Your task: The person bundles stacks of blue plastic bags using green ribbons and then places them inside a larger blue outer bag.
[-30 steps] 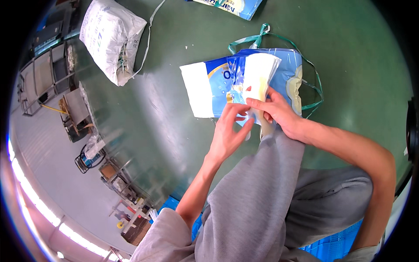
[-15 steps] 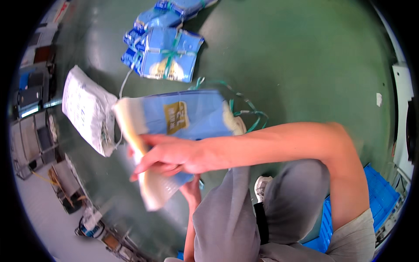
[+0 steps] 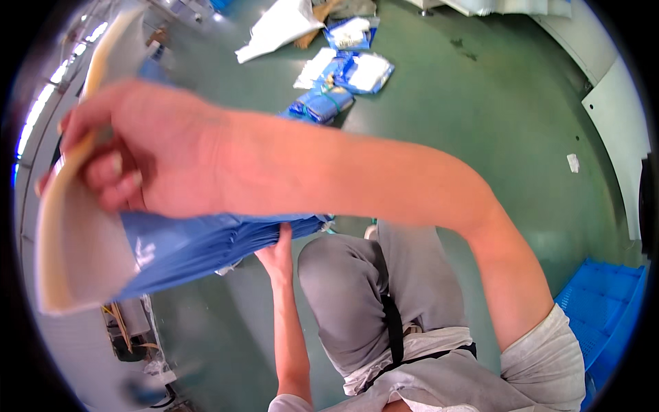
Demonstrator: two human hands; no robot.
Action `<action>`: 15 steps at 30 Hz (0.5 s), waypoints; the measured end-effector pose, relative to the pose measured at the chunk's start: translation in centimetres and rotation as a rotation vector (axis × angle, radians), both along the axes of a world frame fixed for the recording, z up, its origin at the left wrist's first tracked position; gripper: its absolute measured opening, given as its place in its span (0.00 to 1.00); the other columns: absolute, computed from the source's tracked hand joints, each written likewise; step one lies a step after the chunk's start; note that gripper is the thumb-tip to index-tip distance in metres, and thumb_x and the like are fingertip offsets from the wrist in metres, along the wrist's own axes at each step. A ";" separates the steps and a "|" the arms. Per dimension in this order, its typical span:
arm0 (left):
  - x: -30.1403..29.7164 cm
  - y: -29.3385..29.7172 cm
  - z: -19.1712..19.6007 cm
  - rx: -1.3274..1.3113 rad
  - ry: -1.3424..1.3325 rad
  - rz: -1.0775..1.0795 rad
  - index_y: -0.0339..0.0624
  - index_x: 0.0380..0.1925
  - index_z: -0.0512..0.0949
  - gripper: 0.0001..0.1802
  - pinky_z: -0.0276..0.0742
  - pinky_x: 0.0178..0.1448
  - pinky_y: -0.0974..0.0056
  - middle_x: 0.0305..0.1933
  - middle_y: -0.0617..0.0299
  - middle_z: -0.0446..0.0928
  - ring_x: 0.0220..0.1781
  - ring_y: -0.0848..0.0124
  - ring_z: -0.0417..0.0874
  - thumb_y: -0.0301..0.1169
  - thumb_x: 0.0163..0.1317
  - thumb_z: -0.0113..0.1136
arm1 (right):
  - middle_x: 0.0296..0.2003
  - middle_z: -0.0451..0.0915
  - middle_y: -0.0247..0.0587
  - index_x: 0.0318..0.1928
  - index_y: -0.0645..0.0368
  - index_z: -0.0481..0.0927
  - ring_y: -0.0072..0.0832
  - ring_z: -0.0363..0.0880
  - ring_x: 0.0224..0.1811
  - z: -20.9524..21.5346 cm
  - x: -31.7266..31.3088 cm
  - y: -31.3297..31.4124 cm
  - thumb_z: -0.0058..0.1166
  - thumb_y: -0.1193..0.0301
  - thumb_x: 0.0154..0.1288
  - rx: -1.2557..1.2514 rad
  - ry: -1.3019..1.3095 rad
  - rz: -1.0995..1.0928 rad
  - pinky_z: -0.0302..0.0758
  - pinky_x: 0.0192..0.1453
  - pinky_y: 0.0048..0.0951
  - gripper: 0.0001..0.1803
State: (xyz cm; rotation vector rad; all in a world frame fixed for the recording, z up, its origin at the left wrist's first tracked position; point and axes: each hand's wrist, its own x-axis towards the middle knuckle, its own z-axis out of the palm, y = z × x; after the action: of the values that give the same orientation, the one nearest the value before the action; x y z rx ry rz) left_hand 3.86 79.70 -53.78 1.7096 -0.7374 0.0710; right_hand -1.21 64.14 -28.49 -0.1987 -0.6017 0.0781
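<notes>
A thick stack of flat blue plastic bags (image 3: 206, 247) with a pale, cream-edged end is lifted off the floor, slanting up to the left. My right hand (image 3: 130, 151) grips that pale end with its fingers curled over the edge, and my right forearm crosses in front of the stack. Lower down, near my knee, my left hand (image 3: 276, 257) holds the stack's other end, its thumb on the near side and its other fingers mostly hidden. Motion blurs the pale end somewhat.
Beyond my forearm, a blue bundle tied with green string (image 3: 319, 104) lies on the green floor (image 3: 425, 89). Farther off are blue-and-white packs (image 3: 364, 72) and a white sack (image 3: 281, 29). A blue plastic crate (image 3: 600, 302) stands at right, white panels (image 3: 621, 117) behind it.
The stack has been raised and brought left and closer, its pale end now high at the left. My right hand moved up and left with it. The view has shifted, showing more floor packs.
</notes>
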 end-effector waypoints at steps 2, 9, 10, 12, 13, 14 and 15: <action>-0.2 -0.7 4.2 -0.020 -0.018 -0.055 0.25 0.50 0.74 0.19 0.69 0.61 0.63 0.51 0.54 0.76 0.51 0.68 0.75 0.22 0.60 0.64 | 0.28 0.76 0.48 0.33 0.59 0.69 0.18 0.61 0.18 3.5 -1.7 -0.5 0.51 0.77 0.60 -0.018 -0.023 -0.096 0.58 0.19 0.18 0.04; -4.5 -9.1 8.0 -0.022 0.074 -0.528 0.32 0.54 0.68 0.31 0.72 0.61 0.60 0.49 0.54 0.78 0.53 0.66 0.78 0.27 0.52 0.71 | 0.26 0.74 0.40 0.35 0.58 0.70 0.22 0.67 0.20 9.7 -9.5 -5.9 0.51 0.69 0.69 -0.081 -0.285 -0.244 0.67 0.19 0.20 0.07; -5.2 -10.3 8.5 0.004 0.073 -0.618 0.32 0.56 0.67 0.32 0.71 0.61 0.60 0.50 0.54 0.78 0.54 0.66 0.78 0.28 0.53 0.71 | 0.26 0.74 0.38 0.38 0.58 0.71 0.22 0.69 0.20 9.6 -12.0 -6.6 0.52 0.68 0.70 -0.098 -0.299 -0.291 0.68 0.20 0.20 0.07; -7.3 -12.2 9.2 0.041 0.084 -0.802 0.33 0.61 0.65 0.36 0.71 0.62 0.59 0.53 0.53 0.77 0.56 0.65 0.78 0.29 0.54 0.70 | 0.25 0.72 0.35 0.40 0.60 0.71 0.22 0.70 0.21 9.4 -16.4 -7.2 0.53 0.68 0.70 -0.121 -0.267 -0.433 0.68 0.20 0.19 0.09; -5.9 -10.6 9.0 0.121 0.072 -0.826 0.35 0.65 0.61 0.41 0.72 0.63 0.58 0.56 0.51 0.76 0.58 0.64 0.78 0.33 0.54 0.71 | 0.25 0.71 0.34 0.40 0.61 0.70 0.21 0.70 0.21 7.8 -16.7 -7.0 0.53 0.68 0.70 -0.062 -0.250 -0.477 0.67 0.21 0.18 0.09; -6.3 -10.5 9.0 0.140 0.059 -0.831 0.36 0.65 0.61 0.41 0.72 0.62 0.58 0.57 0.50 0.76 0.58 0.63 0.78 0.34 0.54 0.71 | 0.25 0.70 0.35 0.38 0.62 0.69 0.21 0.70 0.21 7.2 -18.4 -6.5 0.53 0.68 0.70 -0.028 -0.213 -0.531 0.66 0.21 0.18 0.10; -7.5 -11.0 8.8 0.151 0.053 -0.852 0.37 0.65 0.61 0.42 0.73 0.62 0.58 0.57 0.50 0.76 0.58 0.62 0.78 0.36 0.54 0.72 | 0.25 0.70 0.36 0.36 0.62 0.69 0.21 0.69 0.21 6.7 -20.7 -6.2 0.53 0.68 0.70 -0.011 -0.165 -0.602 0.66 0.21 0.19 0.11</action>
State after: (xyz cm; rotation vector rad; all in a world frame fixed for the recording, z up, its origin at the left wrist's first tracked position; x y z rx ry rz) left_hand -3.63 68.69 -45.01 1.4009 -1.3960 -0.6280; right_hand -21.88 57.97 -21.75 -0.3919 -0.6842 -0.5211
